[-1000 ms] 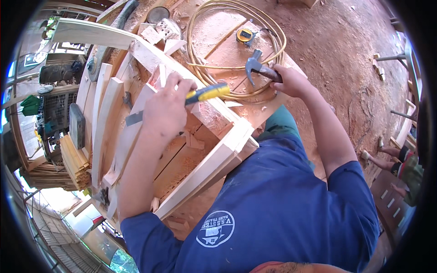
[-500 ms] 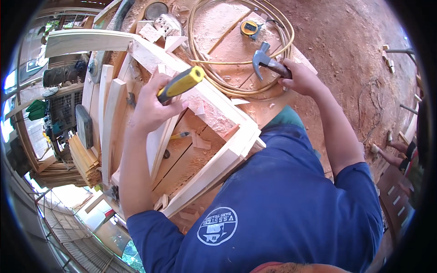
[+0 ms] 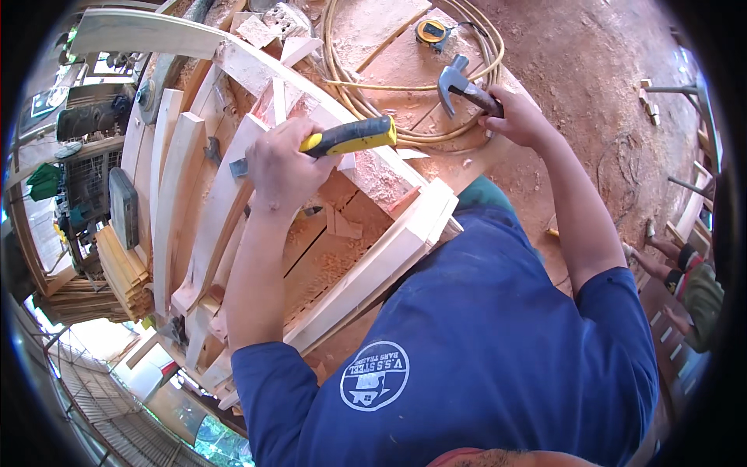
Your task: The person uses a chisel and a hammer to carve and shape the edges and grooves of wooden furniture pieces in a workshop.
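My left hand (image 3: 284, 163) is closed round a chisel with a yellow and black handle (image 3: 358, 137). The handle points right, and a short stretch of the metal blade shows on the hand's other side, over a pale wooden piece (image 3: 222, 222). Beneath the hand lies an angled wooden frame (image 3: 381, 257), with shavings on and around it. My right hand (image 3: 513, 117) grips the dark handle of a claw hammer (image 3: 457, 84), its head pointing up and left above a coiled tan hose (image 3: 332, 58).
A yellow and black tape measure (image 3: 432, 31) lies near the hose. Further left are curved wooden boards (image 3: 177, 159), a wrench (image 3: 212, 150), a dark oblong block (image 3: 123, 206) and stacked strips (image 3: 120, 261). At the far right, another person (image 3: 704, 300) is partly visible above the dusty ground (image 3: 599, 101).
My left hand has moved slightly right and turned the chisel, so its handle lies flatter and its blade shows. The right hand still holds the hammer in nearly the same place.
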`<state>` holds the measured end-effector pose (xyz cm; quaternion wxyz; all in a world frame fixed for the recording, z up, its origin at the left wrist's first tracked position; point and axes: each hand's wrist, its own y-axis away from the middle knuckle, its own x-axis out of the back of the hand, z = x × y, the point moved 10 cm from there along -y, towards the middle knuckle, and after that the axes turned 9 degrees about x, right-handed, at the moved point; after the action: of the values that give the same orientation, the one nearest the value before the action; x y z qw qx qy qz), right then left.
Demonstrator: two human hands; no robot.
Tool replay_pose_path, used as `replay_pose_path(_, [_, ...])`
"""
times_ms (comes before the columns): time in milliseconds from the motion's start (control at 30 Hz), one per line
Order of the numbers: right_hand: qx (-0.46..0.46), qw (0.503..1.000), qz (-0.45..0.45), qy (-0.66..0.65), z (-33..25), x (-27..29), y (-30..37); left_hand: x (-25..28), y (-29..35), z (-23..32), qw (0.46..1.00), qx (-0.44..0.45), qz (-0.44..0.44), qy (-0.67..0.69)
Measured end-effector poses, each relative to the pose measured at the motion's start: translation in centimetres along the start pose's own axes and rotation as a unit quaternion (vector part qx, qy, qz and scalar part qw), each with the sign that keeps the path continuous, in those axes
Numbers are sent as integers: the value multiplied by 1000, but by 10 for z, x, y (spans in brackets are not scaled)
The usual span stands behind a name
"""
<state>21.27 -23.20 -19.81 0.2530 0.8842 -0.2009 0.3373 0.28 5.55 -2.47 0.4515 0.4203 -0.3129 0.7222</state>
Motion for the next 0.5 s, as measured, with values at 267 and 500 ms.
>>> replay_pose_path(267, [4, 997, 13, 82, -2, 3, -1, 16, 15, 37, 988, -60, 15, 138])
replay_pose_path(500, [-5, 996, 27, 81, 9, 0, -2, -24, 7, 64, 981, -56, -28, 186])
